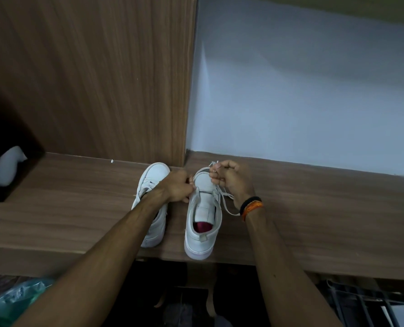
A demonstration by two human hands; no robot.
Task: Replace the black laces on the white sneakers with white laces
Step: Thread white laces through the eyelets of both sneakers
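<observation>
Both hands on the right sneaker (pixel 203 213), white lace (pixel 227 204) going in!

That sneaker sits at the wooden shelf's (pixel 314 208) front edge, heel overhanging. The right hand (pixel 231 180) pinches the lace above the sneaker's toe, slack looping down its right side. The left hand (pixel 178 185) curls against its left eyelet edge. The other sneaker (pixel 152 185) lies just left.

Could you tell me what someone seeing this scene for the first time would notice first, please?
Two bare arms reach in from below to a pair of white sneakers on a wooden shelf. The right hand pinches a white lace above the right sneaker, while the left hand grips that shoe's near edge. The left sneaker lies partly under the left forearm.
</observation>
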